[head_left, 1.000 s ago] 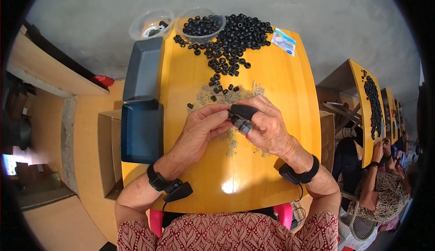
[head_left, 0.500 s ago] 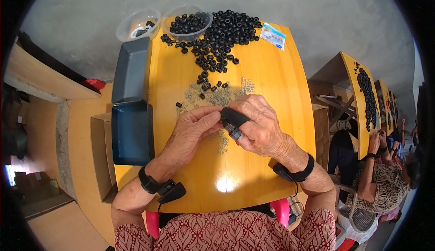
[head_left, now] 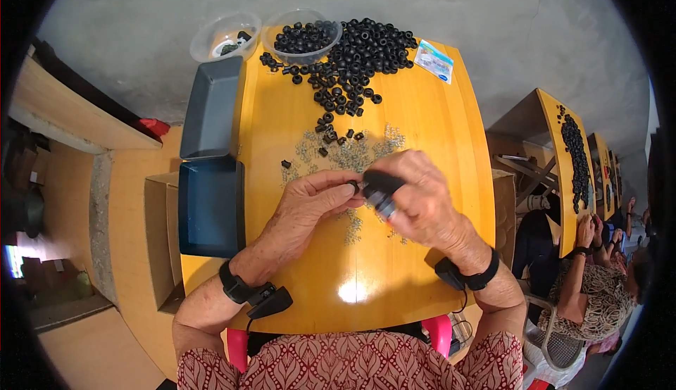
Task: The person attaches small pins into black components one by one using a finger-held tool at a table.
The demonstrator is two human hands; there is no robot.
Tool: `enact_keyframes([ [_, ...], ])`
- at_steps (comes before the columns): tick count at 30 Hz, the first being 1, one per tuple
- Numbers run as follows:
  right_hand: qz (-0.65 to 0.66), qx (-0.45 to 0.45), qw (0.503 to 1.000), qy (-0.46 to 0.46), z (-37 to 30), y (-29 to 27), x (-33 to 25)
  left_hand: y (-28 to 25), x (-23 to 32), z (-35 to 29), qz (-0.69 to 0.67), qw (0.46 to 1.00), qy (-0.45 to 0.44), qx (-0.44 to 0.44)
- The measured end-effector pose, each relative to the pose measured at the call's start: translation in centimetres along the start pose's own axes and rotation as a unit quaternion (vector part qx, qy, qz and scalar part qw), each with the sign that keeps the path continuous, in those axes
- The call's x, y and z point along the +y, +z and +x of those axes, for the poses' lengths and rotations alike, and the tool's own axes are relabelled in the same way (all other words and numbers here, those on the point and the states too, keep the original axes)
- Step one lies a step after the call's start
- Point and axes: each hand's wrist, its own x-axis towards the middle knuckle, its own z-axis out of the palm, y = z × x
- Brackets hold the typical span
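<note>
Black and ring-like, a small part (head_left: 353, 187) is pinched between the thumb and fingertips of the left hand (head_left: 306, 207), above silver metal pieces (head_left: 348, 154) strewn over the yellow table (head_left: 429, 129). A black-and-grey handheld tool (head_left: 381, 202) is clasped in the right hand (head_left: 426, 203), which is blurred; its black end is held close to the part, and whether they touch cannot be told. At the table's far right, a flat packet (head_left: 434, 61) is printed in blue and white, its lettering too small to be read. Beside it, black ring-shaped parts (head_left: 380, 46) are heaped.
</note>
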Motion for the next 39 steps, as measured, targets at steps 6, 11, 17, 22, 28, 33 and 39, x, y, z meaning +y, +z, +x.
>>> enact_keyframes([
  [6, -0.002, 0.027, 0.977, 0.213, 0.2, -2.4, 4.6, 0.2, 1.0, -0.5, 0.026, 0.999, 0.036, -0.019],
  [11, -0.053, -0.051, 0.961, 0.267, 0.6, -2.3, 7.1, -0.7, 1.1, -1.2, 0.032, 0.999, 0.032, -0.021],
  [17, -0.042, -0.167, 0.956, 0.236, 0.8, 0.6, 6.1, -1.4, 0.2, -1.6, 0.041, 0.998, 0.046, 0.001],
  [22, -0.037, -0.092, 0.983, 0.151, 1.2, 2.3, 5.2, -2.3, 0.0, -1.5, 0.047, 0.998, 0.047, 0.022],
  [28, 0.143, -0.019, 0.951, 0.275, 1.7, 1.3, 4.2, -2.6, 0.0, -1.5, 0.041, 0.998, 0.045, 0.028],
  [33, 0.145, -0.062, 0.942, 0.295, 1.3, 1.5, 4.6, -2.9, -0.3, -1.5, 0.028, 0.998, 0.049, 0.022],
  [39, 0.168, -0.076, 0.933, 0.311, 1.2, 1.4, 4.9, -2.7, -0.3, -1.6, 0.035, 0.998, 0.042, 0.024],
])
